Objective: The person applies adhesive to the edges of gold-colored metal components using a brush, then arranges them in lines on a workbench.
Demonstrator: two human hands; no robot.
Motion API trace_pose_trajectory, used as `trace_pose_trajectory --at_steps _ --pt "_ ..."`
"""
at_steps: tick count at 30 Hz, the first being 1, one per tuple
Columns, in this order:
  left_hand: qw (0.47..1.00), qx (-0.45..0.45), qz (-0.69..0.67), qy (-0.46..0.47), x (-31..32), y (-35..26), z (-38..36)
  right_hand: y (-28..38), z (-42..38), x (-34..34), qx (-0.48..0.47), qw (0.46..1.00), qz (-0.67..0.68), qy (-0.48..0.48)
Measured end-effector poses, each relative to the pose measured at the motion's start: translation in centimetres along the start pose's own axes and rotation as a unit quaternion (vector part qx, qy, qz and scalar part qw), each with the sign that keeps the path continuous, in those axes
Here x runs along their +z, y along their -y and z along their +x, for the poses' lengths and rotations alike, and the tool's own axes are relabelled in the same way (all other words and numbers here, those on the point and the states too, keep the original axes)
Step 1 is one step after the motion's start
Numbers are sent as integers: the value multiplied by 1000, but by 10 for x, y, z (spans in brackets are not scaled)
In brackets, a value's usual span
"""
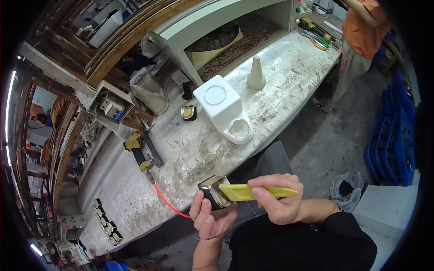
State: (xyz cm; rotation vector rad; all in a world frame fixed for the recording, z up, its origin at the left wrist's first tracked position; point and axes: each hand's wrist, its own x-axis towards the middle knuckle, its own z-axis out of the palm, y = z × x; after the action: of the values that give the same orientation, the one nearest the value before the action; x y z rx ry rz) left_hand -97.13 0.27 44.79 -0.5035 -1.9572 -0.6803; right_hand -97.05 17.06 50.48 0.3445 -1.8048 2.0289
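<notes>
My left hand (213,219) holds a small black box with a shiny gold-coloured rim (211,190) just off the table's near edge, its fingers curled round the underside. My right hand (280,201) pinches a flat yellow plastic scraper (242,193) between thumb and fingers. The scraper's broad end meets the box's rim or opening; the exact contact is hidden. Beyond my hands stands a white plastic container (221,106) with a round cup (238,130) at its near end, pale stuff inside. A similar small black-and-gold box (188,113) sits left of the container.
On the worn table (271,86) stands a beige cone (256,74). A yellow-black air tool (138,151) lies left, its red hose (167,202) running toward me. Several small black-and-gold boxes (107,223) form a row. A person in orange (366,27) stands far right, near blue bins (391,131).
</notes>
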Motion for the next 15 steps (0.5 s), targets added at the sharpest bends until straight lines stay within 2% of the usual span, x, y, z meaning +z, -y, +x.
trace_pose_trajectory --at_steps 3,7,13,15 --pt "1000 17 5 0 -1 4 2 -2 2 3 -36 999 17 0" --pt "1000 15 -16 -6 -9 8 2 -4 5 -15 -54 990 60 118" --pt "999 12 -32 7 -8 7 4 -5 29 -23 -29 985 27 166" --pt "999 -3 -32 -5 -5 6 11 0 29 -28 -97 978 62 174"
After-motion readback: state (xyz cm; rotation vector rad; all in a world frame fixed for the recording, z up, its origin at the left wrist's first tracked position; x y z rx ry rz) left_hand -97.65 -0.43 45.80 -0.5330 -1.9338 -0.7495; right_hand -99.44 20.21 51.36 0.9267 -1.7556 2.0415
